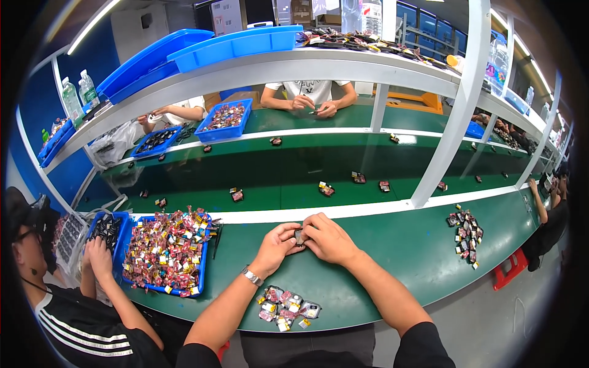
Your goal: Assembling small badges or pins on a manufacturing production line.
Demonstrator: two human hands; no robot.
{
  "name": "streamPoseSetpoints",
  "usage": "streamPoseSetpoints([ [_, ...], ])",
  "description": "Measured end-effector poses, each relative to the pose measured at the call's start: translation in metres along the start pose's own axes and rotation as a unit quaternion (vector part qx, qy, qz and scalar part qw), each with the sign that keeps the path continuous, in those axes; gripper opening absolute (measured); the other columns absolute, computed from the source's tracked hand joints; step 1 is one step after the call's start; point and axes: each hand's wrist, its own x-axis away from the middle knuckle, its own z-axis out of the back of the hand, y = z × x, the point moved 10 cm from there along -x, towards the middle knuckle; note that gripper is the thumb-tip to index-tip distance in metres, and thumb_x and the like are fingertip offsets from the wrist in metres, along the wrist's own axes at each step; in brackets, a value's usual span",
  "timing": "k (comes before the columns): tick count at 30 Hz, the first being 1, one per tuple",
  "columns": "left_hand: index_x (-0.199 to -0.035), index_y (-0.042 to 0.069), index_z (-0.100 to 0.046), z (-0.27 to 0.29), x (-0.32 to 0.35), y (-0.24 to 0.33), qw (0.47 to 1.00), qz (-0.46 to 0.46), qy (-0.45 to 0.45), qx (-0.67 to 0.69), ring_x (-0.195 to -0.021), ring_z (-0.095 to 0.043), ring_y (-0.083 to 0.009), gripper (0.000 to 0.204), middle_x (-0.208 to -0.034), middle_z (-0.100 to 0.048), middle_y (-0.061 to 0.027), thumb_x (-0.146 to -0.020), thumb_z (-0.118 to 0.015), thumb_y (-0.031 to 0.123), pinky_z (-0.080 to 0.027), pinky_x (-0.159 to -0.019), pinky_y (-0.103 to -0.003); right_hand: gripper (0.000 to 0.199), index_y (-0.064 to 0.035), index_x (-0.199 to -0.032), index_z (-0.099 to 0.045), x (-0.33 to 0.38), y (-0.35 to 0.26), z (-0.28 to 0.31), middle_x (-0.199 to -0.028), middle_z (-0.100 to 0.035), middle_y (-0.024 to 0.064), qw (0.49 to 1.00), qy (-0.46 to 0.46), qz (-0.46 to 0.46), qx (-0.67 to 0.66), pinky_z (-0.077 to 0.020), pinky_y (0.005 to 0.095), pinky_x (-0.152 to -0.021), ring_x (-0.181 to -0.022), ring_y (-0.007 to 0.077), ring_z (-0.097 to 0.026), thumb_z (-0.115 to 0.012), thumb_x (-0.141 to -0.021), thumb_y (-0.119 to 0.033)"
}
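Dark grey, small part (299,237) is at the centre of the work, held up between both hands just above the bench. Left hand (276,248): fingers bent, thumb and fingertips gripping the part from its left side. Right hand (330,239): fingers curled over, fingertips closed on the part from its right side. Fine detail of the part is mostly hidden by the fingers. Metal-banded watch (252,276) sits on the left wrist.

Bench top (368,294) is green. Near the left forearm, toward the bench's near edge, lies a loose cluster of small assemblies (287,306), with dark, clear, pink and yellow areas. Left of the hands: blue tray (204,271), heaped with pink, white and yellow wired pieces (162,251). Well to the right, a second cluster (467,236) of similar assemblies lies on the green surface.

Beyond the hands, a white rail (257,217) borders a green strip (276,199) carrying spaced-out single units. At far left, a co-worker in a striped black top (86,328) reaches to a tray of black pieces (107,230). Across the line, a co-worker in a white shirt (308,91) handles a small item.
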Motion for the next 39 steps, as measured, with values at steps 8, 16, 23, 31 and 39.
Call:
streamPoseSetpoints([
  [8,-0.131,-0.001,-0.044,-0.006,-0.001,0.003,0.999,-0.001,-0.032,-0.007,-0.111,-0.060,-0.0187,0.038,-0.123,-0.058,-0.0114,-0.093,-0.049,-0.005,-0.051,-0.098,-0.036,0.011,-0.0083,-0.086,-0.071,0.005,0.014,-0.004,-0.097,-0.054,0.0059,0.997,-0.035,-0.056,-0.033,-0.0470,0.0363,-0.084,-0.095,0.0243,-0.052,-0.071,-0.074,-0.008],
  [16,-0.131,-0.001,-0.044,-0.010,0.002,0.003,0.998,-0.008,-0.060,-0.015,-0.114,-0.058,-0.0197,0.041,-0.126,-0.056,-0.0125,-0.092,-0.054,-0.003,-0.052,-0.098,-0.036,0.008,-0.0085,-0.085,-0.070,0.009,0.019,-0.007,-0.119,-0.055,0.0071,0.994,-0.005,-0.087,-0.061,-0.0457,0.0386,-0.094,-0.115,0.0285,-0.049,-0.070,-0.076,-0.009],
  [23,-0.129,0.000,-0.046,-0.008,0.002,0.002,0.999,0.002,-0.051,0.001,-0.110,-0.061,-0.0187,0.034,-0.122,-0.059,-0.0110,-0.096,-0.053,0.004,-0.054,-0.094,-0.036,0.008,-0.0051,-0.084,-0.070,0.010,0.015,-0.009,-0.124,-0.056,0.0087,0.986,-0.027,-0.092,-0.134,-0.0434,0.0382,-0.098,-0.120,0.0284,-0.048,-0.067,-0.079,-0.010],
  [31,-0.127,0.000,-0.047,-0.006,-0.001,0.000,0.999,0.000,-0.043,0.031,-0.109,-0.060,-0.0190,0.030,-0.120,-0.060,-0.0112,-0.097,-0.049,0.003,-0.053,-0.096,-0.036,0.010,-0.0066,-0.088,-0.071,0.018,0.022,-0.009,-0.118,-0.060,0.0077,0.984,0.073,-0.135,-0.093,-0.0479,0.0363,-0.092,-0.114,0.0268,-0.053,-0.070,-0.078,-0.010],
  [39,-0.125,0.000,-0.049,-0.002,-0.001,0.000,0.999,0.002,-0.027,0.029,-0.108,-0.061,-0.0190,0.029,-0.116,-0.061,-0.0108,-0.097,-0.051,0.004,-0.054,-0.094,-0.036,0.010,-0.0082,-0.087,-0.073,0.022,0.026,-0.011,-0.115,-0.062,0.0069,0.977,0.095,-0.160,-0.106,-0.0473,0.0376,-0.093,-0.111,0.0270,-0.055,-0.072,-0.078,-0.010],
])
